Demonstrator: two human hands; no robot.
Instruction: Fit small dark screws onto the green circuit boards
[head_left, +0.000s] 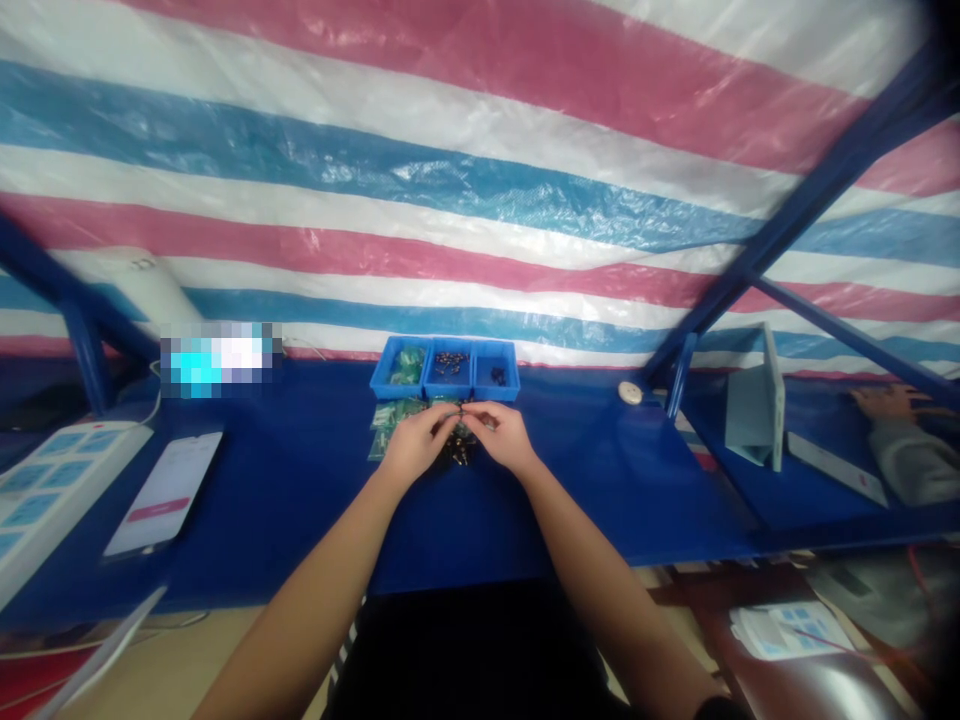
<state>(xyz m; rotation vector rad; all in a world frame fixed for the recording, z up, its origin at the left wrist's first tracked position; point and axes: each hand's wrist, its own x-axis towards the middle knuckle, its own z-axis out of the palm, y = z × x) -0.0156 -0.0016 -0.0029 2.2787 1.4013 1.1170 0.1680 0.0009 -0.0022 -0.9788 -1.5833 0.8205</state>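
Note:
My left hand (416, 440) and my right hand (501, 432) meet over the blue table, fingers pinched around a small dark part (461, 410) whose kind is too small to make out. Just below the fingertips lies a pile of small black and brass-coloured pieces (459, 450). Clear greenish plastic bags (384, 430) lie beside and partly under my left hand. Right behind the hands stands a row of blue bins: the left bin (376, 376) holds green bagged items, the middle bin (448, 390) small metallic pieces, the right bin (510, 388) a few dark pieces.
A phone (165, 495) and a white power strip (64, 480) lie on the left. A round beige object (630, 393) sits at the right by a blue frame post (681, 375). Further right are a propped tablet (757, 400) and another person's hand (885, 402).

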